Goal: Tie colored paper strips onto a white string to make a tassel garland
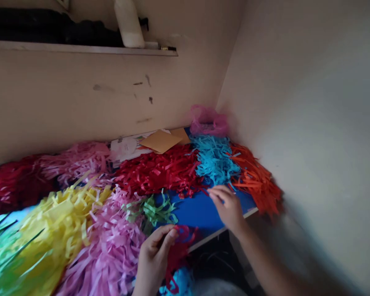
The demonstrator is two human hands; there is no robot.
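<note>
- Here, the left hand (156,257) pinches a bunch of red paper strips (180,246) over the blue tabletop (197,211).
- The right hand (228,205), open, reaches the red shredded-paper heap (160,170); I'd pluck few strips, gently.

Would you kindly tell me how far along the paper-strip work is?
Done: strips lie in single-colour piles on the blue table. In hand: the left hand pinches red strips; the right hand reaches by the turquoise pile. Left: loose green strips, seemingly.
</note>
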